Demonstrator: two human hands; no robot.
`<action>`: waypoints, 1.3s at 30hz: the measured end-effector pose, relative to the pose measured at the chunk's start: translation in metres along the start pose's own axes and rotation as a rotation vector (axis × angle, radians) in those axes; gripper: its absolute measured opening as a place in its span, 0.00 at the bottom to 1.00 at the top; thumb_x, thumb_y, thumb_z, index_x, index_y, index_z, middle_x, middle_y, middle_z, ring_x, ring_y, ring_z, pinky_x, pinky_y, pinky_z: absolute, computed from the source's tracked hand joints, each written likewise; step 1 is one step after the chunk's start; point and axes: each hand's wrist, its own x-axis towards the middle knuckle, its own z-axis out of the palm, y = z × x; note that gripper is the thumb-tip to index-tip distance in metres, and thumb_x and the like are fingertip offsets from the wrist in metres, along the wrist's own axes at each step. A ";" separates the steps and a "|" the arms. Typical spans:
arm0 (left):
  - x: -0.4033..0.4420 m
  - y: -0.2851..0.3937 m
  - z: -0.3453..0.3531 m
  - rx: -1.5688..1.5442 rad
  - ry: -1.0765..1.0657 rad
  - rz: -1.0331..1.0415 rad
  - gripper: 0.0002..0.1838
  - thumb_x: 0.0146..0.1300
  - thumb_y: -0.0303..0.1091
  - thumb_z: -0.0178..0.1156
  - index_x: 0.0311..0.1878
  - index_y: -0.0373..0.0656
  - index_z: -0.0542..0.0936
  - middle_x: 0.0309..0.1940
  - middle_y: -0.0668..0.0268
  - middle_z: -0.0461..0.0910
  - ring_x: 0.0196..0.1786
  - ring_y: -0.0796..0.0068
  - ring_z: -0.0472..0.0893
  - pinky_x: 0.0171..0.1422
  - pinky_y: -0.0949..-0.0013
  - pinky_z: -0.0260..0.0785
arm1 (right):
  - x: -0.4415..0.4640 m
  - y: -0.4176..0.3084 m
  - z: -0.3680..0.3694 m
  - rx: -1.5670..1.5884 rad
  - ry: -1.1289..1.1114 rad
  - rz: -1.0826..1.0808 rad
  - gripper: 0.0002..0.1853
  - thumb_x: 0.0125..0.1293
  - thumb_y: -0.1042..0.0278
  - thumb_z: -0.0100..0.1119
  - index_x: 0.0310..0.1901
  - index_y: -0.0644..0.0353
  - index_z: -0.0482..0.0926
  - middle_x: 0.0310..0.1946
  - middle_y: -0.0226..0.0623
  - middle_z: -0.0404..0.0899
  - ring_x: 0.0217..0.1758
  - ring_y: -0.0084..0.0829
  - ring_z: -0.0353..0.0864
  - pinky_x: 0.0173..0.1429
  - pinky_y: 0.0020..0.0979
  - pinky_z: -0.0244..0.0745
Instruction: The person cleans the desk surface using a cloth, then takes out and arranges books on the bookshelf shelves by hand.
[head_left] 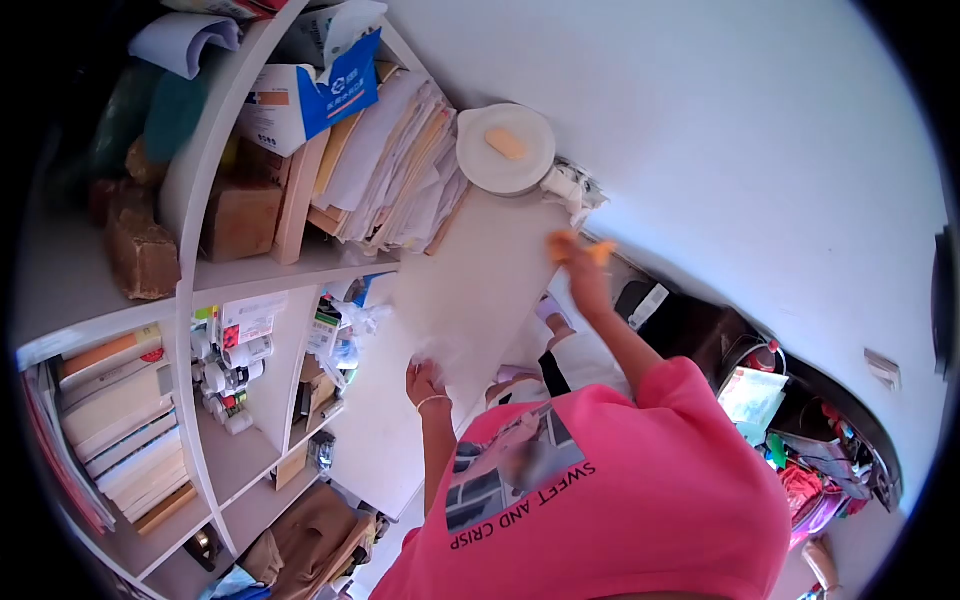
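Note:
My right hand [583,263] is closed around a small orange cloth [602,250], which shows on both sides of the fingers. It is over the right edge of a white tabletop [470,270]. My left hand [424,381], with a bracelet at the wrist, is low over the near part of the same surface. A pale, blurred patch lies just beyond its fingertips, and I cannot make out whether the fingers grip anything. At the far end stands a round white lidded dish [480,165] with a beige bar [505,143] on top.
White shelves on the left hold stacked papers [395,160], a blue-and-white box [340,90], books [125,430] and several small bottles [235,375]. A crumpled white item [570,190] lies beside the dish. Dark furniture [700,330] and assorted goods stand at right.

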 end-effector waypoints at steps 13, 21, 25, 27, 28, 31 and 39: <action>0.009 0.027 0.030 0.025 0.040 -0.041 0.21 0.60 0.22 0.56 0.57 0.43 0.71 0.47 0.65 0.77 0.46 0.74 0.78 0.41 0.74 0.73 | 0.021 -0.008 -0.096 -0.128 0.209 0.072 0.10 0.57 0.84 0.50 0.39 0.63 0.76 0.47 0.43 0.76 0.38 0.37 0.80 0.36 0.32 0.76; 0.009 0.027 0.030 -0.061 0.004 -0.045 0.22 0.60 0.23 0.56 0.59 0.44 0.70 0.49 0.67 0.77 0.46 0.75 0.77 0.43 0.74 0.71 | 0.127 -0.186 -0.117 0.203 0.399 -0.464 0.05 0.58 0.84 0.52 0.35 0.66 0.73 0.38 0.40 0.80 0.38 0.37 0.80 0.40 0.30 0.74; -0.004 0.035 0.021 -0.093 -0.005 -0.001 0.21 0.59 0.21 0.56 0.58 0.42 0.70 0.48 0.66 0.77 0.47 0.72 0.77 0.44 0.70 0.73 | 0.135 -0.154 -0.112 0.278 0.384 -0.067 0.05 0.60 0.83 0.52 0.37 0.66 0.74 0.40 0.44 0.80 0.41 0.38 0.81 0.43 0.30 0.75; -0.005 0.033 0.017 -0.158 -0.018 0.024 0.21 0.60 0.20 0.55 0.57 0.41 0.70 0.47 0.65 0.77 0.47 0.71 0.77 0.45 0.68 0.74 | 0.135 -0.093 -0.092 0.345 0.351 -0.012 0.07 0.61 0.82 0.52 0.40 0.65 0.75 0.42 0.46 0.80 0.42 0.39 0.81 0.44 0.30 0.75; -0.004 0.028 0.009 -0.176 -0.014 0.006 0.21 0.60 0.20 0.55 0.57 0.40 0.70 0.47 0.64 0.77 0.47 0.71 0.77 0.45 0.67 0.75 | 0.133 -0.056 -0.073 0.299 0.269 -0.044 0.09 0.60 0.80 0.53 0.43 0.63 0.76 0.44 0.47 0.79 0.44 0.42 0.80 0.44 0.31 0.75; -0.009 0.015 -0.011 -0.236 -0.009 -0.030 0.20 0.60 0.20 0.54 0.57 0.41 0.70 0.47 0.63 0.77 0.47 0.70 0.78 0.42 0.67 0.76 | 0.122 -0.011 -0.052 0.175 0.092 -0.054 0.14 0.60 0.77 0.54 0.49 0.60 0.75 0.46 0.48 0.78 0.46 0.46 0.79 0.46 0.34 0.75; -0.025 0.011 -0.007 -0.150 0.100 -0.078 0.23 0.58 0.23 0.56 0.59 0.42 0.70 0.51 0.64 0.77 0.49 0.71 0.76 0.51 0.67 0.68 | 0.136 0.011 -0.023 -0.017 -0.025 0.033 0.15 0.57 0.73 0.57 0.48 0.63 0.75 0.38 0.48 0.81 0.41 0.43 0.82 0.45 0.36 0.75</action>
